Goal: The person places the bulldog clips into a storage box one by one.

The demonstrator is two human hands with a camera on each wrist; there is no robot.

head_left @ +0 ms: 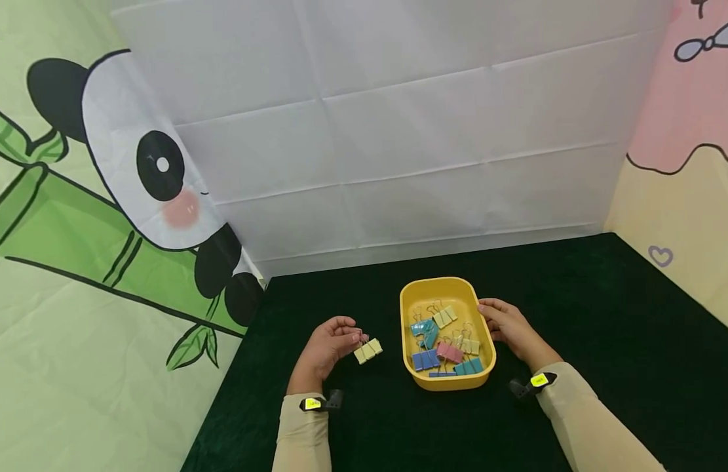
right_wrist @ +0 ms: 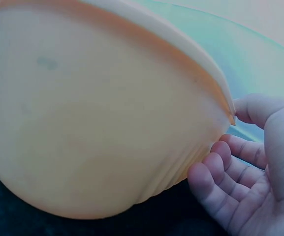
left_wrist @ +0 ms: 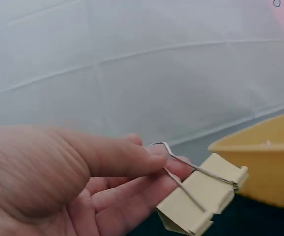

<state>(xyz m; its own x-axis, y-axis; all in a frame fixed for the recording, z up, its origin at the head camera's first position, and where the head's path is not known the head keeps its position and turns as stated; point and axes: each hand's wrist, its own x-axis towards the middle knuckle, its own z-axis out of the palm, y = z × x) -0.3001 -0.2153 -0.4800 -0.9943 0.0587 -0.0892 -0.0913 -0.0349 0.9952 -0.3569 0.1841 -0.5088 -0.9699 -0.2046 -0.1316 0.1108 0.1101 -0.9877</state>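
My left hand (head_left: 325, 351) pinches a pale yellow binder clip (head_left: 368, 351) by its wire handles, left of the tray. In the left wrist view, the thumb lies over the wire and the clip's body (left_wrist: 193, 191) points away from the fingertips. My right hand (head_left: 514, 331) holds the right side of a yellow plastic tray (head_left: 404, 341). The right wrist view has the thumb at the rim and curled fingers (right_wrist: 201, 177) against the ribbed side. Inside the tray lie several binder clips: yellow (head_left: 445, 316), teal (head_left: 469, 367), blue (head_left: 425, 360) and pink (head_left: 449, 352).
A dark green cloth (head_left: 364, 419) covers the table. White sheeting (head_left: 399, 144) hangs behind it, with a panda-printed curtain (head_left: 92, 223) on the left and a pink and cream one (head_left: 688, 216) on the right. Each wrist wears a small black camera.
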